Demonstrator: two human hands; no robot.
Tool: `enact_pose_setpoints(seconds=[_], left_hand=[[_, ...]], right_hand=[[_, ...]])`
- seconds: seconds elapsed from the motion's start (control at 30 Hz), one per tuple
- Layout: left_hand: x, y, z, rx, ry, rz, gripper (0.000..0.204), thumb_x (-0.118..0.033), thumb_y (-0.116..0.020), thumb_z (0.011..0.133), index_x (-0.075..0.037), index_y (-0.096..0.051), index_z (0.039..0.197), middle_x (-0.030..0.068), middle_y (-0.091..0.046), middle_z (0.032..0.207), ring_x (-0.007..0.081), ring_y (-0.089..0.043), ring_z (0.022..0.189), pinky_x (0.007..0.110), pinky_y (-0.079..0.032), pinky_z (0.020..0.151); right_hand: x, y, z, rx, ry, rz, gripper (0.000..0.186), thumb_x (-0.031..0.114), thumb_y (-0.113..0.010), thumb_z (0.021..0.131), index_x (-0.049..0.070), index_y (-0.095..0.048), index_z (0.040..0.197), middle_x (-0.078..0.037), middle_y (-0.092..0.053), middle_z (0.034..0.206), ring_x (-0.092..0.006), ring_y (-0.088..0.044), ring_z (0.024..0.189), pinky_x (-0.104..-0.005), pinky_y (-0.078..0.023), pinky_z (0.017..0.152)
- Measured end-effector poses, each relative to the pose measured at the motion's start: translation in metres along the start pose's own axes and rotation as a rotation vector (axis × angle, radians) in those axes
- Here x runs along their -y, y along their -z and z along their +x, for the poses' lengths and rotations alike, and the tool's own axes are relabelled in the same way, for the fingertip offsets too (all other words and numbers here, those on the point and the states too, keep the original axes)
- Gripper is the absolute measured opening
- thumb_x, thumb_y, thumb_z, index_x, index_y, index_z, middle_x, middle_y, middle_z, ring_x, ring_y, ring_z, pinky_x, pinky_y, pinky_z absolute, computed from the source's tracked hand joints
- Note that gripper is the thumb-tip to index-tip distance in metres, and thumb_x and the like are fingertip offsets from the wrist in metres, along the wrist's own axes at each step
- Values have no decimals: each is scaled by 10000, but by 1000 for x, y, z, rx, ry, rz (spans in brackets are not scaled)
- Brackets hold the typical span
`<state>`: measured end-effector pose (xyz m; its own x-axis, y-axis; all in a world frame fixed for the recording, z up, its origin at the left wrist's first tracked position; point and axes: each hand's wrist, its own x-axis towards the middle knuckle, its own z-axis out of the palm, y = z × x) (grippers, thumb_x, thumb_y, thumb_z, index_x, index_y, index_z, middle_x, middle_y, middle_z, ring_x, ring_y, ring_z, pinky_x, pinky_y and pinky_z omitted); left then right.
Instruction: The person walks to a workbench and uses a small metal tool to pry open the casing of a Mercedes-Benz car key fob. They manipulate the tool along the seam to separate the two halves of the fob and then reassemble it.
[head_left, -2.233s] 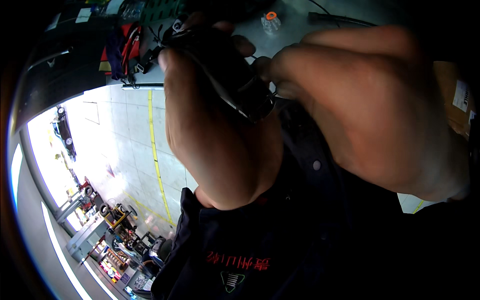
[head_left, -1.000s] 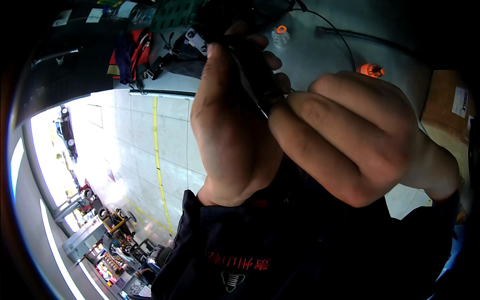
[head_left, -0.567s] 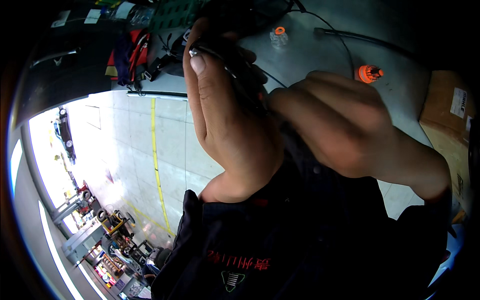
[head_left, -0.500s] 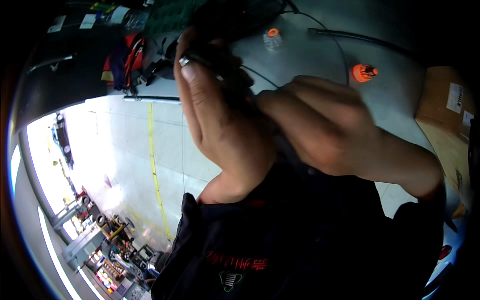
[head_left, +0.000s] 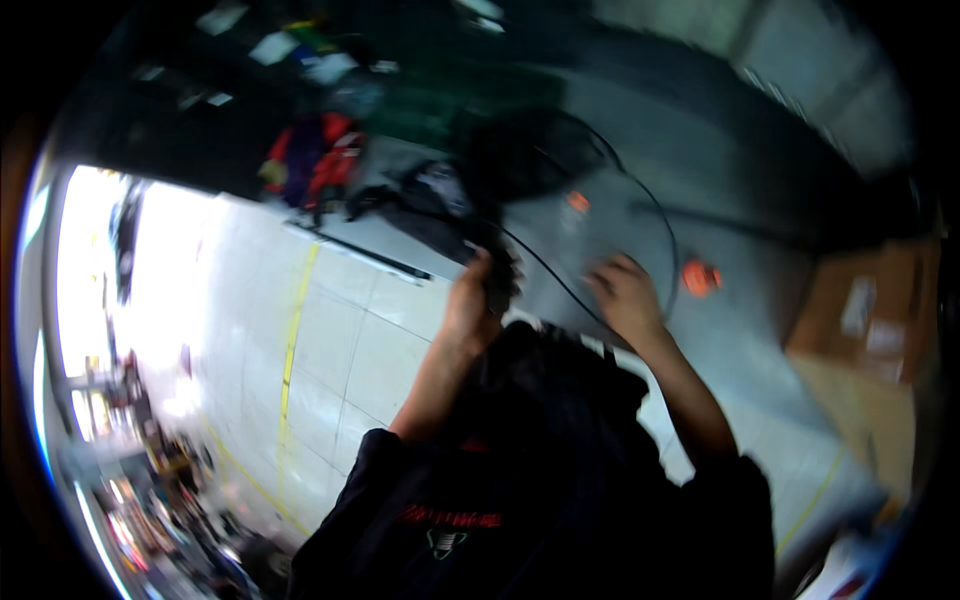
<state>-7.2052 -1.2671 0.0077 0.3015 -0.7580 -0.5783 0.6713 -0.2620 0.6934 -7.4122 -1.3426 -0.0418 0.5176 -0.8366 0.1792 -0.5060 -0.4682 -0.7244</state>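
Observation:
My left hand point(head_left: 470, 305) is closed around a small black object point(head_left: 500, 287), whose kind I cannot make out in the blur. To its right, my right hand point(head_left: 626, 297) hovers over the grey tabletop point(head_left: 735, 345), its fingers smeared by motion; no held thing shows in it. A thin black cable point(head_left: 545, 262) curves between the two hands and loops round beyond the right one. Just past my left hand lies a dark bundle with a grey patch point(head_left: 438, 190).
Beyond my right hand stands a clear bottle with an orange cap point(head_left: 577, 203). An orange item point(head_left: 701, 278) sits farther right, before a cardboard box point(head_left: 855, 305). Red and purple cloth point(head_left: 318, 160) lies at the far left, near a dark strip along the table's edge point(head_left: 360, 250).
Both hands have moved down and away from the camera, and the right one is now apart from the left. The view has shifted, showing more of the table.

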Motion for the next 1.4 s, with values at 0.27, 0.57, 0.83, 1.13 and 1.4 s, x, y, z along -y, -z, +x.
enact_pose_setpoints(seconds=[0.27, 0.57, 0.83, 1.13, 1.4], left_hand=[[34, 153, -48, -186, 12, -36, 228, -141, -530, 912, -39, -571, 1112, 41, -596, 934, 152, -610, 819, 260, -421, 570], [17, 319, -135, -372, -386, -642, 230, -89, -540, 922, 42, -554, 1110, 113, -587, 1027, 215, -622, 962, 378, -562, 880], [-32, 572, -271, -584, -609, -764, 217, -110, -559, 911, -27, -572, 1111, 39, -580, 934, 138, -591, 862, 326, -545, 788], [-49, 899, -367, -937, -738, -654, 153, -131, -575, 900, -42, -585, 1025, 9, -589, 848, 110, -580, 723, 286, -524, 699], [221, 1071, -395, -1659, 386, -190, 296, -358, -583, 800, -73, -663, 787, 118, -624, 578, 276, -641, 563, 401, -513, 565]], right_hand=[[-149, -7, -28, 81, -226, -305, 177, 118, -646, 860, -25, -656, 964, -199, -629, 911, -362, -618, 842, -437, -492, 734], [-91, -33, 48, -298, 172, -272, 280, 175, -701, 828, -18, -666, 1027, -186, -682, 943, -252, -653, 812, -360, -520, 727], [380, -270, 69, -124, 238, 45, 240, 130, -607, 927, -49, -629, 1087, -193, -661, 952, -245, -637, 813, -331, -524, 753], [454, -646, 134, 474, 394, 224, 337, 36, -567, 881, -9, -563, 1215, -105, -636, 1006, -171, -590, 802, -283, -488, 722], [717, -1010, 79, 828, 169, 227, 403, 98, -593, 853, 79, -532, 1251, -121, -656, 1061, -195, -645, 786, -308, -508, 637]])
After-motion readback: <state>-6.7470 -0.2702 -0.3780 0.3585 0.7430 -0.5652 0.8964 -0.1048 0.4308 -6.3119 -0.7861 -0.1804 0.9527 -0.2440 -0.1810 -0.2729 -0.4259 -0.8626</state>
